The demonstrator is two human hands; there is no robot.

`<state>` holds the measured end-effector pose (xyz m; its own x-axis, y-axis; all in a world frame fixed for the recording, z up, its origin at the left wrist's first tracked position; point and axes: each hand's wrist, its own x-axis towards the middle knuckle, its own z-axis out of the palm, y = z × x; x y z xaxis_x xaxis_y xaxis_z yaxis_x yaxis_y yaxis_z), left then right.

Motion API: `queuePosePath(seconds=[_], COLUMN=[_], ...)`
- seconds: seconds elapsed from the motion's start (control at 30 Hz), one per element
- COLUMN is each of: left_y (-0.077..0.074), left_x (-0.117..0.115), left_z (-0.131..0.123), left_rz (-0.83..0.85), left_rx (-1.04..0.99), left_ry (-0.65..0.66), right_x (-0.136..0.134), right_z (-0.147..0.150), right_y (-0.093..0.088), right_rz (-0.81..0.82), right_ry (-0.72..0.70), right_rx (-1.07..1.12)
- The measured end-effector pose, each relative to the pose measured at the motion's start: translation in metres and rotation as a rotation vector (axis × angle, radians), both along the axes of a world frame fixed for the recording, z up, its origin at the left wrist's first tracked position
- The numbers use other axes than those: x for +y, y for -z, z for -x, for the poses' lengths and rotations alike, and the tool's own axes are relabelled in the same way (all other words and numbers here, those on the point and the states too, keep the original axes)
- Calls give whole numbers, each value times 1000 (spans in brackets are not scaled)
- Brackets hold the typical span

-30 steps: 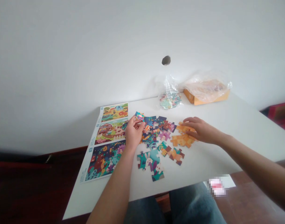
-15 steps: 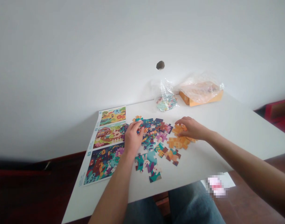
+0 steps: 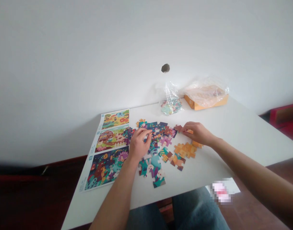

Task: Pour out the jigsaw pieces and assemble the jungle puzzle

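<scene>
A heap of colourful puzzle pieces (image 3: 160, 135) lies in the middle of the white table (image 3: 232, 134). My left hand (image 3: 138, 144) rests on the heap's left side, its curled fingers touching the pieces; whether it grips one I cannot see. My right hand (image 3: 196, 132) pinches a brownish puzzle piece (image 3: 178, 128) at the heap's right edge. Several orange, face-down pieces (image 3: 186, 149) lie just below that hand. Joined teal pieces with white rabbits (image 3: 153, 168) sit near the front edge.
A printed guide sheet with three pictures (image 3: 108, 148) lies left of the heap. At the back stand a clear bag of puzzle pieces (image 3: 170, 100) and an orange box wrapped in plastic (image 3: 206, 95). My knees in jeans (image 3: 191, 210) show under the front edge.
My left hand set down the piece it held up and now lies on the heap. My right hand left the orange pieces and picked up a brownish piece, moving it leftward.
</scene>
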<state>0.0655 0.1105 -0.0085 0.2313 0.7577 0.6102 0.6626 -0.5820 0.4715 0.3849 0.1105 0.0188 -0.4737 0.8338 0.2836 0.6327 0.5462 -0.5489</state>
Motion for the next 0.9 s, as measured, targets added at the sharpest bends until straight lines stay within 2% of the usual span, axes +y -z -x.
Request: queuePosePath(seconds=[0.13,0.27,0.4,0.57,0.67,0.8,0.9], left_y=[-2,-3,-3,-4,-5,-5,-6], left_x=[-2,-3,-4,-5,-5,-6,-6], left_z=[-2,-4,-5,-3,-3,-4,-4], left_rz=[8,17,22,20,28,29,27], left_rx=[7,6,8,6,7,0,-6], left_ry=[75,117,140,122,110,104,117], right_x=[-9,-13,-7,8,12,4,-1], right_z=[-31,-46,-42,-39,-38,-33,-27], right_y=[10,16,15,3,-2,1,3], right_rz=[-36,80,180,289,360,285,307], right_ry=[225,278,335,415,428,501,543], right_rx=[-198,-343,-396,-518,-489,-461,-501])
